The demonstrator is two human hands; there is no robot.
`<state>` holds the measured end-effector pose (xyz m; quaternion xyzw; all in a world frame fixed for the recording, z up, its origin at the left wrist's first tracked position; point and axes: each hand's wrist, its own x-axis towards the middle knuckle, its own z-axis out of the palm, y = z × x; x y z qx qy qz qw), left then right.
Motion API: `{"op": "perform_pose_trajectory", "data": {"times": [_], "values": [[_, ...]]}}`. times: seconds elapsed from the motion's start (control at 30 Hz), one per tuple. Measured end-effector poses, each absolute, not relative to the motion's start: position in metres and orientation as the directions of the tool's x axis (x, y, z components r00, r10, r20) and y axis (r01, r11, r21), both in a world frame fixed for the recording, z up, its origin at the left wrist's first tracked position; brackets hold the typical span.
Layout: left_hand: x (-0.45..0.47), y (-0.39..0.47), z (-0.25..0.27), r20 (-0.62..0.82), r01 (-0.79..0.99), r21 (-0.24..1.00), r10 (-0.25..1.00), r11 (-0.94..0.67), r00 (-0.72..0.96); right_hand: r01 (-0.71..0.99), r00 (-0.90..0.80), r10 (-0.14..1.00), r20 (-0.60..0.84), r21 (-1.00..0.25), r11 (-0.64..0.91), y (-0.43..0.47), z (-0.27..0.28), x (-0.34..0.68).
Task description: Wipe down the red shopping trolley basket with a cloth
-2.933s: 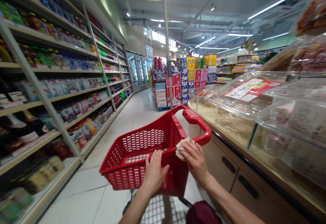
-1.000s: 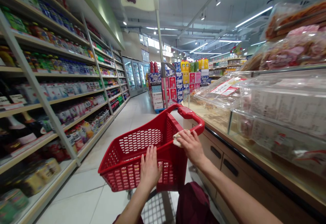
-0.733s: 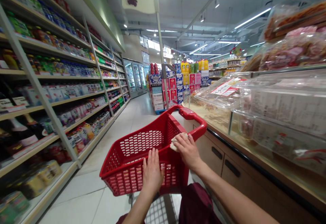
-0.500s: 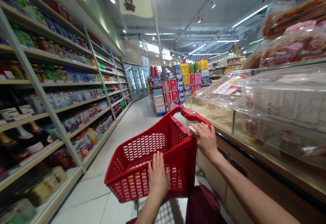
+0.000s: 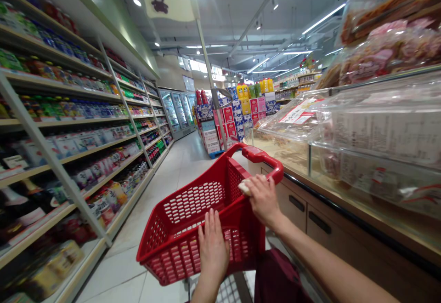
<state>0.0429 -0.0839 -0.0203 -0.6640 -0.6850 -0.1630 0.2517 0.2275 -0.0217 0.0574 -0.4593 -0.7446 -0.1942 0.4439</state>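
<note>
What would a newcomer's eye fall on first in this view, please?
It would most likely be the red shopping cart, low in the middle, with the left hand at its near side and the right hand holding a pale cloth at its rim. Next might come the cream flag with a dark bear, high left of centre, then the colourful stacked cartons beyond the cart.

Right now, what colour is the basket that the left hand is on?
Red: the basket shows best in the head view.
</note>
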Motion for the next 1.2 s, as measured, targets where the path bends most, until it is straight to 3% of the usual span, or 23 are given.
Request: {"op": "perform_pose_trajectory", "data": {"times": [0.07,0.13,0.3,0.5,0.7,0.83,0.9,1.07,1.13,1.2], "values": [[0.042,-0.083,-0.021,0.565,0.991,-0.117,0.825,0.063,0.014,0.796,-0.329,0.462,0.823,-0.022,0.605,-0.026,0.050,0.221],[0.042,-0.084,-0.020,0.562,0.992,-0.114,0.827,0.053,0.020,0.791,-0.335,0.456,0.824,-0.016,0.611,-0.024,0.052,0.228],[0.048,-0.088,-0.016,0.560,0.994,-0.101,0.828,0.040,0.023,0.906,0.006,0.500,0.866,-0.216,0.363,-0.009,0.071,0.264],[0.045,-0.086,-0.019,0.557,0.992,-0.110,0.831,0.063,0.009,0.801,-0.315,0.475,0.821,-0.039,0.598,-0.022,0.059,0.247],[0.046,-0.087,-0.015,0.543,0.993,-0.107,0.840,0.057,0.011,0.897,-0.026,0.532,0.847,-0.215,0.386,-0.015,0.068,0.258],[0.046,-0.088,-0.015,0.561,0.992,-0.107,0.828,0.064,0.008,0.802,-0.329,0.467,0.821,-0.019,0.597,-0.025,0.054,0.240],[0.045,-0.088,-0.016,0.562,0.992,-0.113,0.827,0.062,0.013,0.769,-0.373,0.445,0.814,0.003,0.640,-0.026,0.054,0.240],[0.047,-0.088,-0.015,0.532,0.994,-0.097,0.847,0.058,0.002,0.889,-0.041,0.514,0.857,-0.204,0.411,-0.017,0.064,0.256],[0.047,-0.087,-0.015,0.533,0.993,-0.097,0.846,0.071,-0.009,0.876,-0.115,0.481,0.869,-0.140,0.461,-0.019,0.056,0.248],[0.047,-0.087,-0.014,0.537,0.991,-0.107,0.844,0.077,-0.008,0.810,-0.294,0.395,0.870,0.007,0.586,-0.023,0.046,0.236]]}}
